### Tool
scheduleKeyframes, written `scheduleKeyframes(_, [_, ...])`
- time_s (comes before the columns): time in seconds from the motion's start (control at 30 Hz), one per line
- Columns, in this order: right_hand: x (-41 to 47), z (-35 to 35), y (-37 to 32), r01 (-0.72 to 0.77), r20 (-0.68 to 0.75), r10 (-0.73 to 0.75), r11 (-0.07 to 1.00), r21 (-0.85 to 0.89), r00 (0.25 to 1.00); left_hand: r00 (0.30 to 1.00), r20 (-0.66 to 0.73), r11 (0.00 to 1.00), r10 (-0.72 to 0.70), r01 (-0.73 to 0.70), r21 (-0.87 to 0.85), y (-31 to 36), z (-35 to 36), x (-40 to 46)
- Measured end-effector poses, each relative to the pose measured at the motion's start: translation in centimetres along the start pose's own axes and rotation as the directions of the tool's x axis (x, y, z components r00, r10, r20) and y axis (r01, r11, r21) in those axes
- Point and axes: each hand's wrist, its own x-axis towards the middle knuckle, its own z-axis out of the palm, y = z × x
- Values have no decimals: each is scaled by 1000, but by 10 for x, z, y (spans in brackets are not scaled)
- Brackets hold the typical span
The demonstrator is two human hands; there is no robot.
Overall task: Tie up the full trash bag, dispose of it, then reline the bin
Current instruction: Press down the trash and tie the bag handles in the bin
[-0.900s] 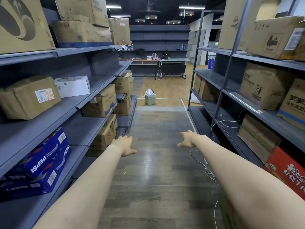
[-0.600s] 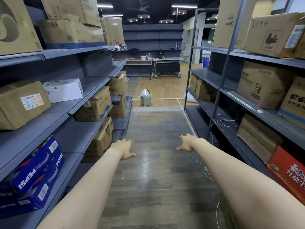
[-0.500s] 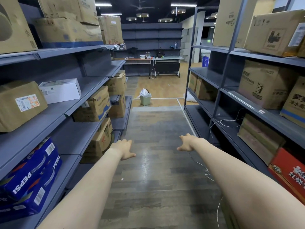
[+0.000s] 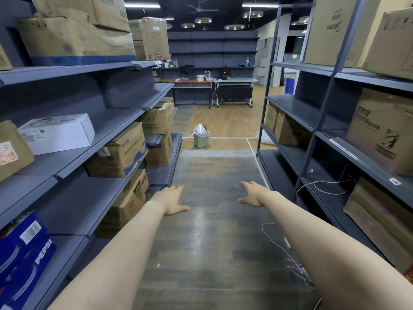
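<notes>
A small pale green bin point(image 4: 201, 140) stands on the floor at the far end of the aisle, just past a white floor line. White trash point(image 4: 200, 128) in a light bag sticks up out of its top. My left hand point(image 4: 171, 200) and my right hand point(image 4: 253, 193) reach forward over the aisle floor, fingers straight and spread, holding nothing. Both hands are far short of the bin.
Grey shelving point(image 4: 125, 121) with cardboard boxes lines the left side, with blue Pepsi cases point(image 4: 24, 256) low down. More shelves with boxes point(image 4: 312, 113) line the right. White cables point(image 4: 288, 249) trail on the floor at the right. Desks point(image 4: 212, 82) stand at the back.
The view has moved forward along the aisle, so the bin looks a little nearer. Both hands stay stretched out in front, holding nothing.
</notes>
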Motion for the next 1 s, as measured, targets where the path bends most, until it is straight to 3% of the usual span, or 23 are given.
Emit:
scheduleKeyframes(0.27, [101, -43, 28, 16, 13, -16, 1000, -11, 1000, 999, 11, 999, 34, -34, 28, 19, -13, 103])
scheduleKeyframes(0.67, [287, -88, 11, 62, 44, -61, 998, -33, 997, 997, 61, 996, -42, 37, 82, -46, -46, 281])
scheduleKeyframes(1.0, [441, -151, 14, 43, 26, -43, 999, -23, 999, 998, 64, 995, -2, -4, 96, -76, -95, 458])
